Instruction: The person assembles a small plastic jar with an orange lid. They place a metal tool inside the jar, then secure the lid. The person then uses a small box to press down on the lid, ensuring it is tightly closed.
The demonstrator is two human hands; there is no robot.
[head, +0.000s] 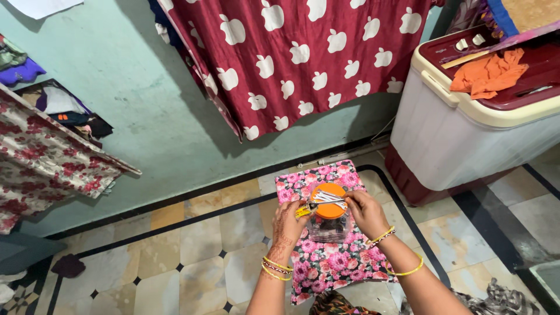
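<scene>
Left hand (290, 224) grip grasping yellow-handled tool (304, 210); right hand (364, 211) steadies jar (329, 224), orange lid.

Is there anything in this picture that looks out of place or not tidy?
Yes. An orange cloth lies crumpled on the washing machine lid, and a dark rag sits on the floor by the wall. Metal tools rest loosely on the orange-lidded jar between both hands.

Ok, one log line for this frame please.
left hand: on yellow-handled tool | right hand: on metal tools | atop orange-lidded clear jar | over floral cloth
</scene>
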